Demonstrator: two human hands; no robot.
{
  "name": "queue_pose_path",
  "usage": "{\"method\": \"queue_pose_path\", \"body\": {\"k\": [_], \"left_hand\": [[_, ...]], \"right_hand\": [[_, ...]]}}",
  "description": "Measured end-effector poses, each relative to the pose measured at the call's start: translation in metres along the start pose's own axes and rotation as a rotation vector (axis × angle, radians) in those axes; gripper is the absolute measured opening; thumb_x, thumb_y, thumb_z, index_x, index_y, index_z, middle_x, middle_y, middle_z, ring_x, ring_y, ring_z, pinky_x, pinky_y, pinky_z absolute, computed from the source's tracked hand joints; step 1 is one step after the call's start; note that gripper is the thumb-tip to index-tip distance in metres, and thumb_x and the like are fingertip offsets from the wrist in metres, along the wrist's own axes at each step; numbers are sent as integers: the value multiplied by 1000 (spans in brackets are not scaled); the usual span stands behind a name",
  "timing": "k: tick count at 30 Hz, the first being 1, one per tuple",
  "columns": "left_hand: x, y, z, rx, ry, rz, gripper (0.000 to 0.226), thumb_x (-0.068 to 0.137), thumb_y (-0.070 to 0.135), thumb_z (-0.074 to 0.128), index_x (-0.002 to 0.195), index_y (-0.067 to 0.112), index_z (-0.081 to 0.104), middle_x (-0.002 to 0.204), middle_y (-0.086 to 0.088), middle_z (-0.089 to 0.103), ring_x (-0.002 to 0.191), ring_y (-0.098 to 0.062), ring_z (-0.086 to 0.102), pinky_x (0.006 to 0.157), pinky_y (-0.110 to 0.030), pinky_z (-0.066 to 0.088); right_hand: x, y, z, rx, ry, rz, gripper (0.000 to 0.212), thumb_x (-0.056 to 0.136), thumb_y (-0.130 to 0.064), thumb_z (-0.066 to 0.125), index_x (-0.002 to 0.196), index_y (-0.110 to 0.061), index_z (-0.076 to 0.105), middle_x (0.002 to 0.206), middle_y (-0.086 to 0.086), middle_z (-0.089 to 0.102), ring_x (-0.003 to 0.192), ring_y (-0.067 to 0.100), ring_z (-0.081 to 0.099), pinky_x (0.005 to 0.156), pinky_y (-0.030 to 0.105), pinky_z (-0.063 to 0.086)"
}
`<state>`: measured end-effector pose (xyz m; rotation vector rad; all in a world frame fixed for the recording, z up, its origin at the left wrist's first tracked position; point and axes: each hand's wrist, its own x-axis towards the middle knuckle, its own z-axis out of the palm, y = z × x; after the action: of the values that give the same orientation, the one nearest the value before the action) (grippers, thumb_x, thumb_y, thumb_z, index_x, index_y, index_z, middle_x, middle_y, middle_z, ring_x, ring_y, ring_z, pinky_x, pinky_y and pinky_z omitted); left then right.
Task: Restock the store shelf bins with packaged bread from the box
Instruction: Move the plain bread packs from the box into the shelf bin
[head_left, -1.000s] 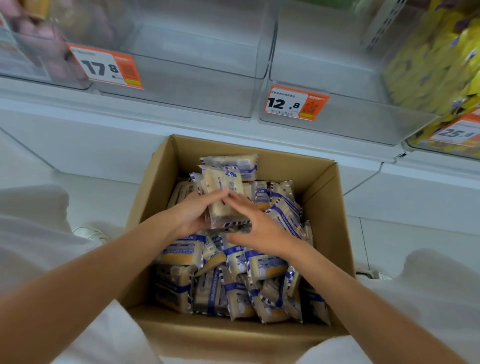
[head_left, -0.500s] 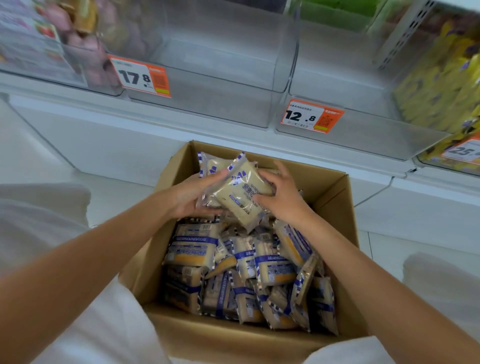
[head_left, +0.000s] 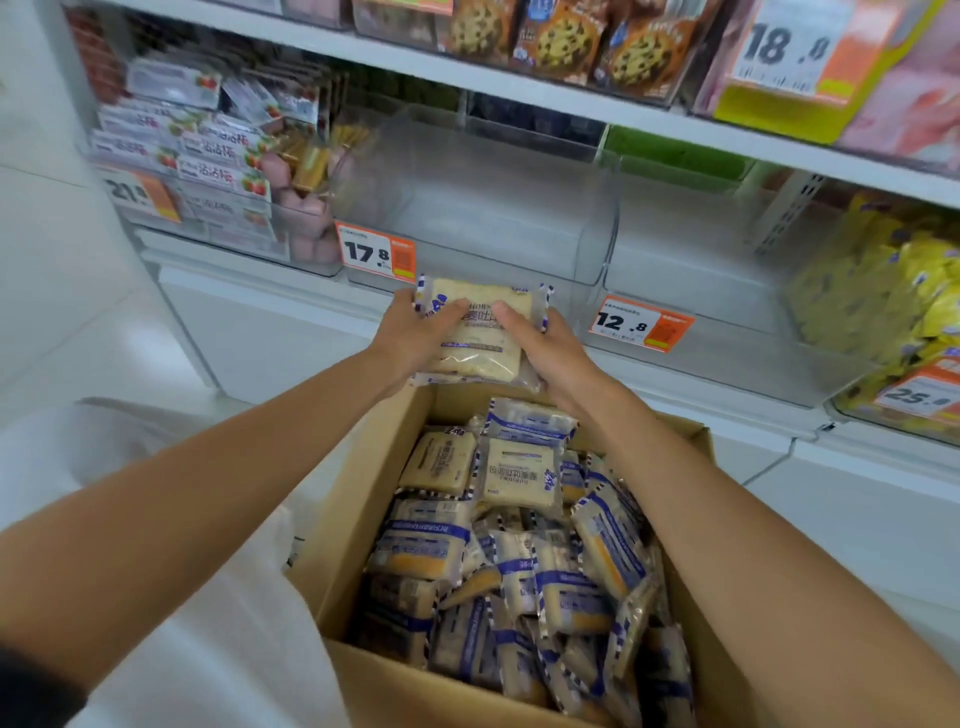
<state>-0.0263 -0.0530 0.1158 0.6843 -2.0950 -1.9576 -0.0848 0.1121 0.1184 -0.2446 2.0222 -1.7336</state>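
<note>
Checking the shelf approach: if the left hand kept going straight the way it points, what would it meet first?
Probably the front wall of the clear bin, near its 17.8 price tag; the left hand, holding the bread packet, looks below the rim, though depth is unclear.

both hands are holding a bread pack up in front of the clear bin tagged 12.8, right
Wrong bin. In the head view the left hand and right hand hold the bread pack in front of the clear bin tagged 17.8; the 12.8 tag hangs further right.
</note>
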Motion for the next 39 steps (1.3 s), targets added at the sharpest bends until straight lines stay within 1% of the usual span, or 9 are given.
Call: {"method": "queue_pose_path", "body": {"k": [7,12,17,20,23,27,33,36,39], "left_hand": [[75,65,-34,324,143,299,52,93,58,50,91,8,62,75,-2,59,67,-15,58,62,-23,44],[161,79,-88,571,450,483,37,94,45,57,109,13,67,101,-2,68,94,-20,62,84,-35,50],[213,62,-109,560,459,562,19,90,35,63,86,17,67,79,-4,67,75,-18,61,68,-37,50],[218,53,-110,462,446,605,11,89,28,64,83,19,66,74,-3,65,69,-13,58,67,-29,45],[215,51,-108,382,433,615,4,88,24,65,85,22,66,72,1,63,64,-6,52,66,-26,43],[214,51,-107,346,435,605,4,88,21,65,85,24,66,72,9,58,59,2,48,60,-12,38],[209,52,-107,334,418,605,2,90,20,66,88,22,67,78,12,55,61,9,50,56,-3,34],[208,52,-107,325,417,609,2,90,20,67,89,22,67,79,13,55,62,9,50,58,-4,36],[207,52,-106,314,416,619,3,89,19,67,92,19,68,81,13,55,63,8,50,59,-5,36]], "right_hand": [[69,-79,7,45,30,-72,55,64,-30,90,111,-12,68,96,8,76,85,24,69,79,35,50],[161,-99,9,101,176,-70,103,26,-49,96,118,-14,64,98,2,76,97,24,72,91,45,53],[246,-95,25,-45,232,-191,76,66,-30,91,129,-10,52,112,0,68,85,8,65,64,20,50],[293,-68,33,-154,147,-211,94,54,-21,95,132,-4,46,121,9,65,97,20,68,69,29,60],[326,-59,40,-204,183,-247,75,67,1,86,130,-1,44,119,7,64,94,18,66,64,20,58],[342,-64,49,-295,256,-231,73,70,-15,87,126,-7,40,121,6,63,107,25,63,89,48,55],[329,-60,44,-540,516,-545,96,70,-27,87,146,-17,30,139,9,40,127,22,43,98,32,44],[336,-61,42,-992,393,-722,73,78,-19,77,142,-26,42,138,9,40,130,28,37,84,32,40],[338,-60,39,-1090,389,-728,63,80,-19,74,138,-26,49,149,12,30,135,33,34,103,41,40]]}}
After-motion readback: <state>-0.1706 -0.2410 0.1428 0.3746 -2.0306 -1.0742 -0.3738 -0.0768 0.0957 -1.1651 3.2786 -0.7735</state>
